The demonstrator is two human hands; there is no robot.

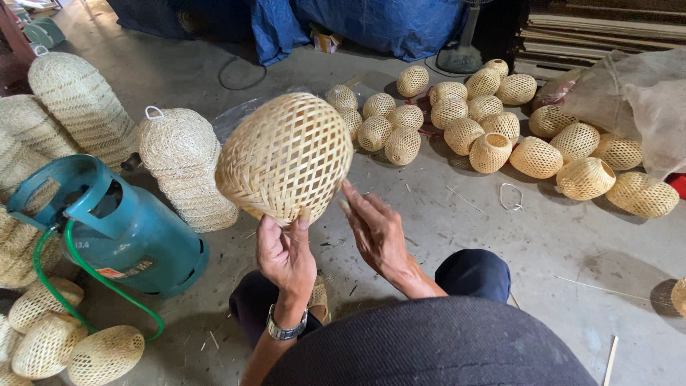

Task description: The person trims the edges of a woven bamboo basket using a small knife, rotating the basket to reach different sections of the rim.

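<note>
A round woven bamboo lampshade [286,157] with an open lattice is held up in front of me. My left hand [286,254], a metal watch on its wrist, grips the shade's lower rim from below with thumb and fingers. My right hand [376,230] is just to the right of the shade, fingers extended toward its rim, holding nothing. Below my hands are my dark trousers and a sandal.
A teal gas cylinder [121,229] with a green hose lies at left. Stacks of woven cone-shaped shades [182,161] stand behind it. Several small woven shades [493,121] are scattered on the concrete floor at back right, more at lower left [71,350]. Blue tarp, sacks and a fan base are behind.
</note>
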